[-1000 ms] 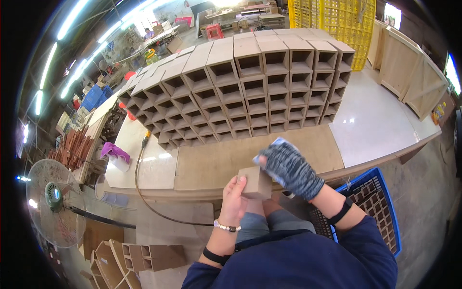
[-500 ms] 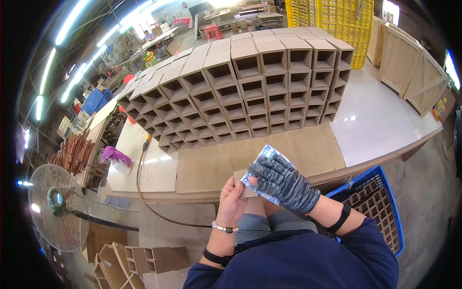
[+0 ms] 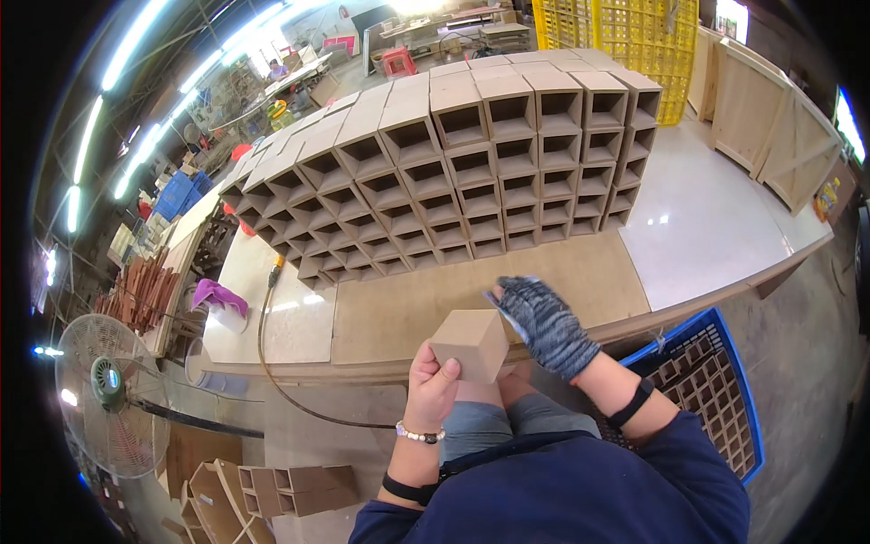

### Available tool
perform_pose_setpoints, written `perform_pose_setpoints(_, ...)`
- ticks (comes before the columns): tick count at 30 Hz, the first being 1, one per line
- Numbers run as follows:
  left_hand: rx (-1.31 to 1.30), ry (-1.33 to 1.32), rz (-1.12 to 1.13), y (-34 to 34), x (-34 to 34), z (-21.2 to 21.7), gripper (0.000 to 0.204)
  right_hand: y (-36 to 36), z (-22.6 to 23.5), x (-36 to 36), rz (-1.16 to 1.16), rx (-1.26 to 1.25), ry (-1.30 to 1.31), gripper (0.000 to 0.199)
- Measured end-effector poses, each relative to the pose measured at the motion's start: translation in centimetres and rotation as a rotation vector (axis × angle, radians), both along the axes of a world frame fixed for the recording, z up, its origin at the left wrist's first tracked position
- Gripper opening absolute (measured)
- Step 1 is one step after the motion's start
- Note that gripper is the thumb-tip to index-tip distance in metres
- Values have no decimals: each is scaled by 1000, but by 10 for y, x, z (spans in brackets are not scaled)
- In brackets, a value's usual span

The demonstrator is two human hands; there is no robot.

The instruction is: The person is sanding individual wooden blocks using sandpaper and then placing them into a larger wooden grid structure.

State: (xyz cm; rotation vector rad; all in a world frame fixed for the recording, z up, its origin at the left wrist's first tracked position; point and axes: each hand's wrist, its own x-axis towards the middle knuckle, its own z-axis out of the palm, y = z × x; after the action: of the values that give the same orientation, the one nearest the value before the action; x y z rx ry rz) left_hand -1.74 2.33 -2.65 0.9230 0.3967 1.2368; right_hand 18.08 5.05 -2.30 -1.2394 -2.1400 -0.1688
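above my lap, short of the desk (image 3: pixel 544 281) edge, my bare left hand (image 3: pixel 433 383) clasped the small wooden box (image 3: pixel 471 343) steady while my gloved right hand (image 3: pixel 542 322) pressed sandpaper against it.

Small tan wooden box (image 3: pixel 469 343): plain cube, tilted corner-up, sitting in left hand (image 3: pixel 433 385) just below table edge. Gloved right hand (image 3: pixel 542 325) touching its right side.
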Motion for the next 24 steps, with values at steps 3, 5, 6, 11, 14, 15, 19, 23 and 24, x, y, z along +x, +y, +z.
perform_pose_setpoints(3, 22, 0, 30, 4, -2, 2, 31, -1, 3, 4, -11, -10, 168, 37)
perform_pose_setpoints(5, 45, 33, 47, 1, -3, -3, 30, -18, 35, -8, 54, -22, 217, 38)
perform_pose_setpoints(6, 56, 36, 37, 4, -4, -5, 30, -28, 44, -16, 177, 37, 176, 37)
perform_pose_setpoints(11, 76, 31, 39, 2, -7, -9, 31, -10, 24, -17, 250, 35, 79, 37)
perform_pose_setpoints(14, 121, 14, -9, -2, -11, -5, 36, 5, 8, 1, 104, 59, 153, 35)
perform_pose_setpoints(15, 111, 5, 8, -4, -8, 0, 35, 5, 6, 3, 5, 74, 164, 36)
perform_pose_setpoints(19, 106, -25, 20, 3, -9, -5, 34, -22, 29, -19, 321, 122, 263, 44)
perform_pose_setpoints(23, 92, -69, 34, 3, -6, -8, 36, -23, 24, -23, 269, 152, 204, 41)
perform_pose_setpoints(24, 69, -103, 28, 2, -6, -8, 36, -13, 33, -18, 174, 26, 195, 40)
